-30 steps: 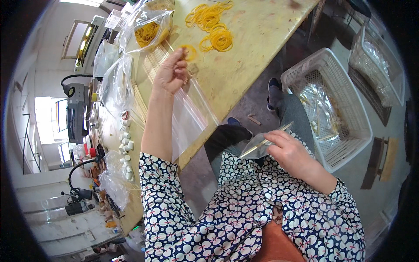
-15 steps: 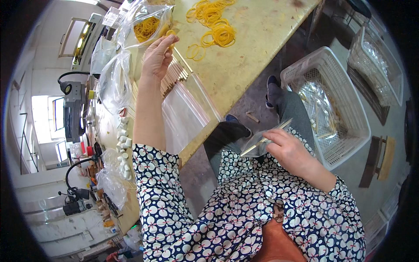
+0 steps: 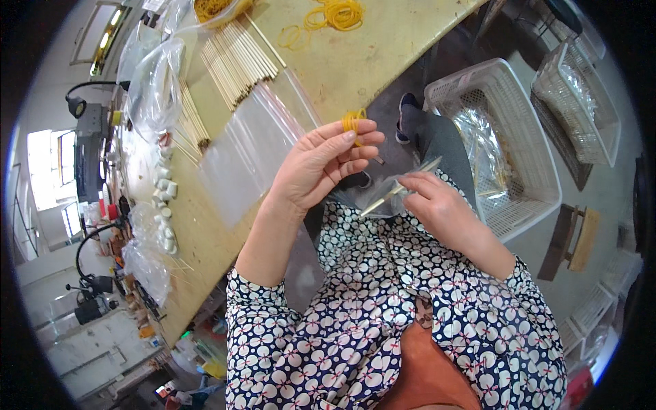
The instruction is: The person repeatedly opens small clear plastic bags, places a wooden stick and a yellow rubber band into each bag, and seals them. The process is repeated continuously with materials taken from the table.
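Note:
My left hand (image 3: 316,161) is raised in front of the table's near edge. Its thumb and index finger pinch a few yellow rubber bands (image 3: 352,121), while the other fingers curl loosely. Over my lap, my right hand (image 3: 439,204) grips a clear plastic bag (image 3: 395,202) with a pale wooden stick (image 3: 373,206) in it; the fingertips are partly hidden. Flat plastic sleeves (image 3: 240,154) lie on the table beside my left forearm, below a row of pale sticks (image 3: 236,58). A pile of yellow rubber bands (image 3: 339,14) sits farther off.
The yellowish table (image 3: 393,58) runs diagonally on the left, holding a bag of rubber bands (image 3: 213,9), small white pieces (image 3: 162,198) and crumpled clear bags (image 3: 154,89). To my right, a white basket (image 3: 523,212) holds filled clear bags. Another basket (image 3: 589,130) stands beyond it.
My left hand has moved from the bag of rubber bands toward my lap, carrying rubber bands. My right hand keeps hold of the plastic bag. The whole view has shifted slightly.

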Action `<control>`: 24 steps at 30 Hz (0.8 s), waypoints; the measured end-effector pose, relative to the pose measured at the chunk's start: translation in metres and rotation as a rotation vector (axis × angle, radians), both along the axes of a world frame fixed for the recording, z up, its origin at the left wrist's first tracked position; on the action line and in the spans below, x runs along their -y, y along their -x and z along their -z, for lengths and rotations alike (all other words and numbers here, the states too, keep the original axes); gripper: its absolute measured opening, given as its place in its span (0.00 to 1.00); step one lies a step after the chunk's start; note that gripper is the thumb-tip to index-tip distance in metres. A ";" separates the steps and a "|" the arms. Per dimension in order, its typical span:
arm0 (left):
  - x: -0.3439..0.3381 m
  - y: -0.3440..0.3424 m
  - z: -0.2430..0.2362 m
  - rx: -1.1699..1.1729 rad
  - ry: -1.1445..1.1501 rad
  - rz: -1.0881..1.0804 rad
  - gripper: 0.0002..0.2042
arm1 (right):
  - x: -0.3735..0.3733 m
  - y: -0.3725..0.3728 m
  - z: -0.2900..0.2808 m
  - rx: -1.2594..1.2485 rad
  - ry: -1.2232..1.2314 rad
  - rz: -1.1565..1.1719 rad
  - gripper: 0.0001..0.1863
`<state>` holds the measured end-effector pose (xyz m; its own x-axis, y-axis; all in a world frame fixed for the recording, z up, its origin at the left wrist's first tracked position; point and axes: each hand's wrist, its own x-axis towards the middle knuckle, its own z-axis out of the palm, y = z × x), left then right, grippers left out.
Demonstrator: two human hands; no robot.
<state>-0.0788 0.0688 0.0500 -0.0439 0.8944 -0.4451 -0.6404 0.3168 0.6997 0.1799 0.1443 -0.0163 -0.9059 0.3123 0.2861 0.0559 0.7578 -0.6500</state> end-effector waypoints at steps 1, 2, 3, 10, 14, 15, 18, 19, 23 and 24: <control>0.005 -0.005 0.001 -0.012 0.003 -0.004 0.17 | 0.000 0.000 0.000 0.010 -0.003 -0.009 0.09; 0.009 -0.010 0.002 -0.024 0.006 -0.007 0.17 | 0.001 0.000 0.001 0.019 -0.008 -0.016 0.09; 0.012 -0.015 0.003 -0.035 0.008 -0.009 0.17 | 0.001 -0.001 0.001 0.029 -0.012 -0.023 0.09; 0.025 -0.015 0.008 -0.202 -0.010 -0.046 0.16 | 0.005 0.002 0.001 0.067 -0.037 -0.051 0.07; 0.028 -0.015 0.005 -0.272 -0.013 -0.052 0.15 | 0.006 0.004 0.001 0.076 -0.033 -0.062 0.07; 0.028 -0.016 0.003 -0.292 -0.008 -0.053 0.15 | 0.006 0.004 0.000 0.079 -0.026 -0.066 0.07; 0.027 -0.015 0.000 -0.333 0.017 -0.062 0.15 | 0.007 0.005 0.001 0.081 -0.009 -0.072 0.07; 0.027 -0.014 -0.002 -0.344 0.027 -0.063 0.15 | 0.007 0.005 0.001 0.080 -0.003 -0.070 0.07; 0.021 -0.006 -0.007 -0.366 0.015 -0.075 0.15 | 0.006 0.003 0.002 0.074 0.017 -0.073 0.07; 0.019 -0.002 -0.008 -0.370 -0.002 -0.080 0.15 | 0.005 0.002 0.003 0.067 0.015 -0.072 0.07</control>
<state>-0.0769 0.0497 0.0584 -0.2707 0.8827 -0.3842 -0.3669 0.2743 0.8889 0.1775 0.1390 -0.0188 -0.9431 0.2492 0.2200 0.0450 0.7515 -0.6582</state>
